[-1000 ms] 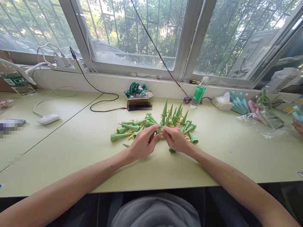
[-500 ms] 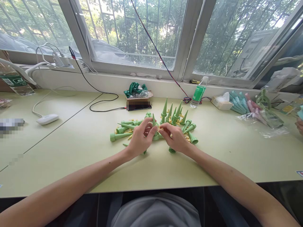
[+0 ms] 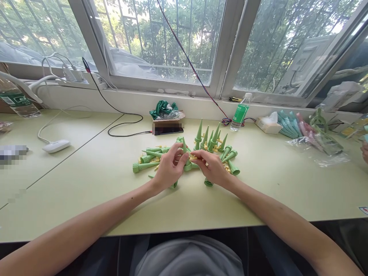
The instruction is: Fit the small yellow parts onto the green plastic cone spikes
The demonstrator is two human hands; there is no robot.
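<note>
My left hand (image 3: 170,165) is closed round an upright green cone (image 3: 184,145) at the middle of the table. Close beside it on the right, my right hand (image 3: 211,165) pinches a small yellow piece (image 3: 193,157) against the side of that cone. Behind my right hand several green cones (image 3: 213,142) stand upright, some with yellow pieces on them. More green cones (image 3: 146,166) lie on their sides to the left, mixed with yellow pieces. Others (image 3: 234,168) lie to the right, and one (image 3: 208,183) is just below my right hand.
A small box with green plastic (image 3: 168,115) and a black phone (image 3: 169,131) are at the back of the table. Behind on the right stand a water bottle (image 3: 240,112) and a tissue box (image 3: 268,124). A white mouse (image 3: 56,146) is on the left. Another person's hand (image 3: 365,151) shows at the right edge.
Both hands stay at the cone. The yellow piece in my right fingers now shows more and looks turned. The whole view has shifted slightly.
</note>
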